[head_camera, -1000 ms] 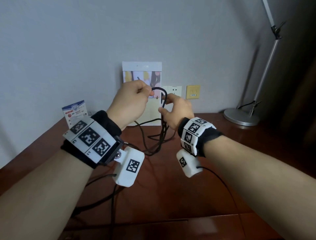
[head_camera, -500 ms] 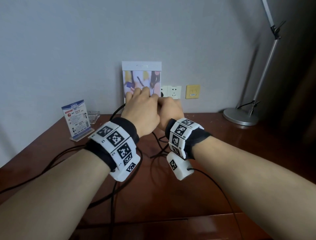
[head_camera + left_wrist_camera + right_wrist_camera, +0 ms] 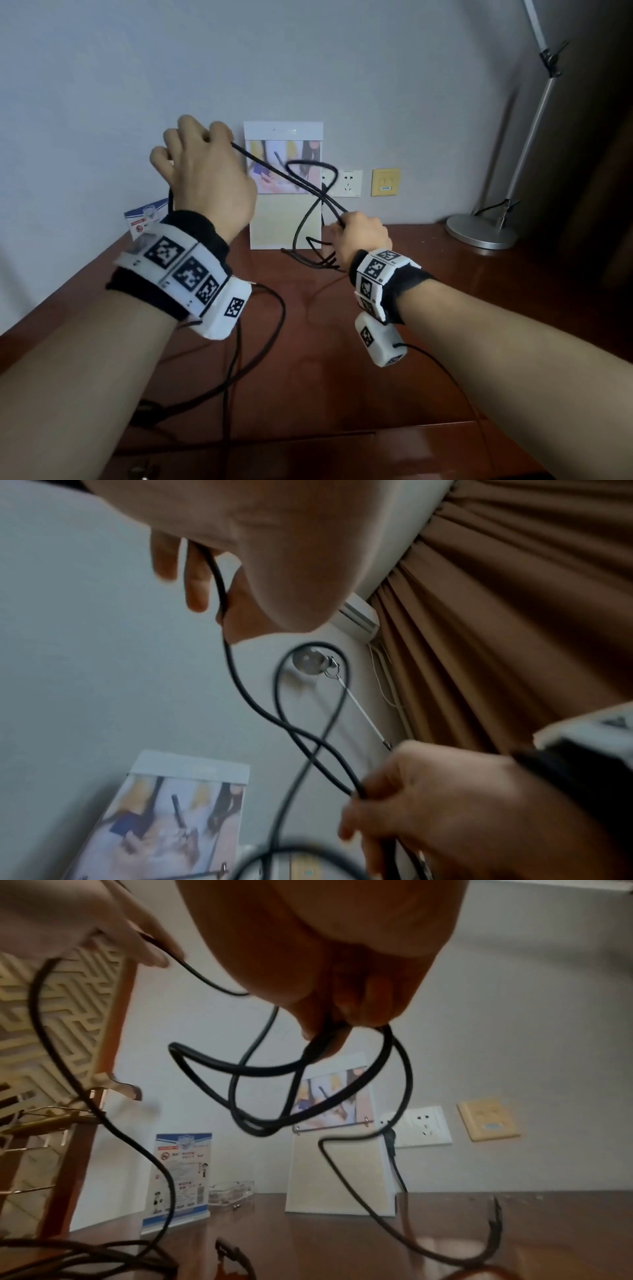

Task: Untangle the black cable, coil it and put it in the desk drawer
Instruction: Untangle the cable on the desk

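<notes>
Above the desk (image 3: 428,342), well back from its front edge, my left hand (image 3: 205,178) grips the cable (image 3: 274,168) high while my right hand (image 3: 359,236) pinches its crossed loops lower, slack trailing onto the wood, as only the right wrist view shows.
</notes>
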